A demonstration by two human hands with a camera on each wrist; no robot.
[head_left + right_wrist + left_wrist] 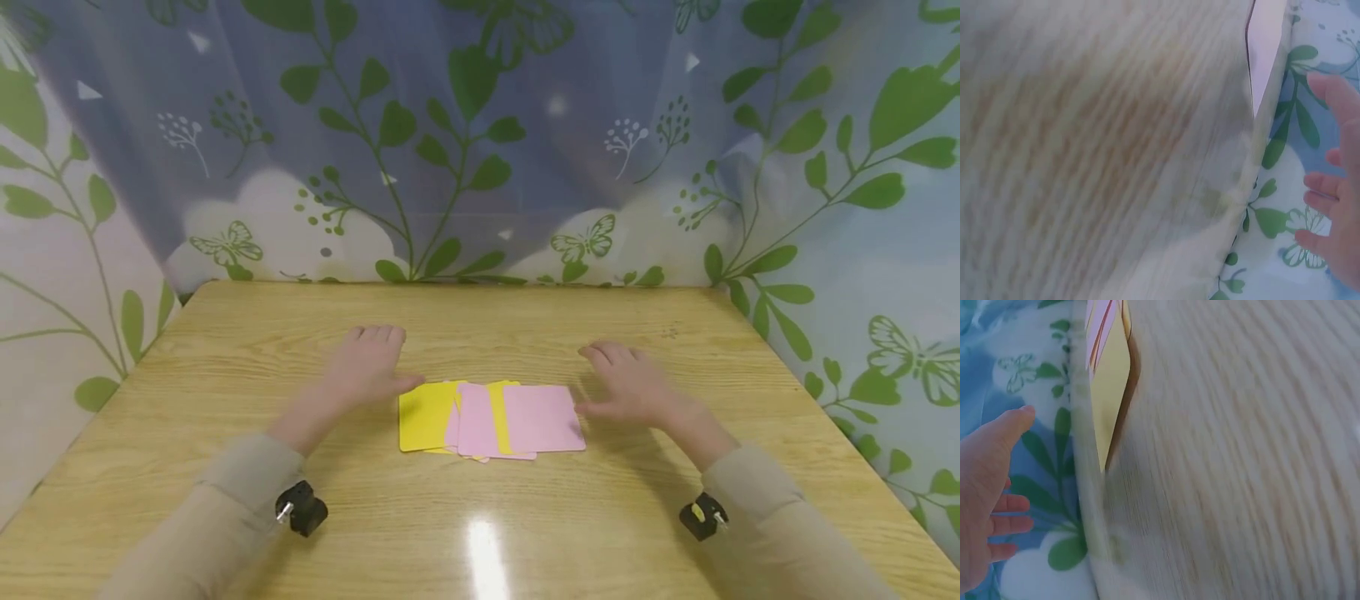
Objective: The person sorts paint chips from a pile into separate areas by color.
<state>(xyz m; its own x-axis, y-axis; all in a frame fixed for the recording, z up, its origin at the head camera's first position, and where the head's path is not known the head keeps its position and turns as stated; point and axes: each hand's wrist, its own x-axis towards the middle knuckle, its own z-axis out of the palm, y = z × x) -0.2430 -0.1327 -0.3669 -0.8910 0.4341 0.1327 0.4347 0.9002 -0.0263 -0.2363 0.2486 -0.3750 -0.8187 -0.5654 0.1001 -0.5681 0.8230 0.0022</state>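
Observation:
Several yellow and pink paper cards lie overlapped in a flat row at mid-table in the head view. A yellow card (pixel 427 421) forms the left end, and a pink card (pixel 543 421) lies on top at the right end. Just left of the row is my left hand (pixel 367 367), its thumb reaching to the yellow card's upper corner and nothing in its grasp. On the opposite side, my right hand (pixel 630 385) holds nothing either, with its thumb tip close by the pink card's right edge. Both wrist views show spread, relaxed fingers, with the cards seen low from the side.
The wooden table (pixel 480 500) spreads around the cards, with a bright light reflection near its front. Behind it and at both sides hangs a leaf-and-butterfly patterned curtain (pixel 480 167). Small black camera mounts (pixel 303 508) sit at both wrists, below the sleeve cuffs.

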